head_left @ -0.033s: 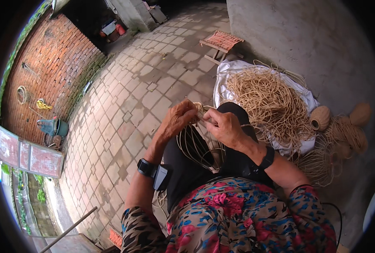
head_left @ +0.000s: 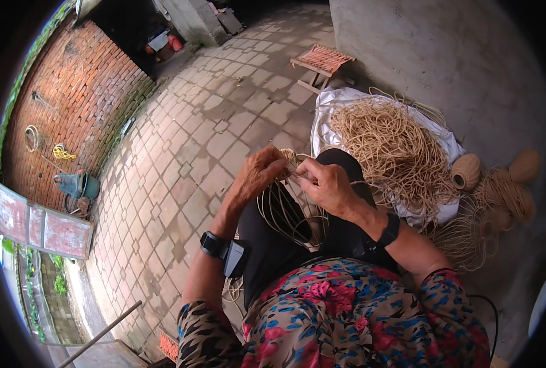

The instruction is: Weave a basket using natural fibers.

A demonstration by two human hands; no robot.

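A wire basket frame (head_left: 283, 211) of thin, curved pale ribs sits between my knees. My left hand (head_left: 262, 173) is closed at its top edge, next to a short stretch wrapped with tan cord (head_left: 289, 153). Beside it, my right hand (head_left: 330, 187) pinches with thumb and forefinger at the same edge, apparently on the cord. The fingertips of the two hands almost meet, and they partly hide the rim and the cord. A length of cord shows to the right of my right hand, toward a large loose heap of tan cord (head_left: 386, 138).
The heap lies on a white sheet (head_left: 325, 110). Right of it are cord-wrapped vessels (head_left: 467, 171), a cord bundle (head_left: 512, 195) and bare wire frames (head_left: 463, 236). A low woven stool (head_left: 323, 59) stands ahead on the paving. A pole (head_left: 104, 331) slants at lower left.
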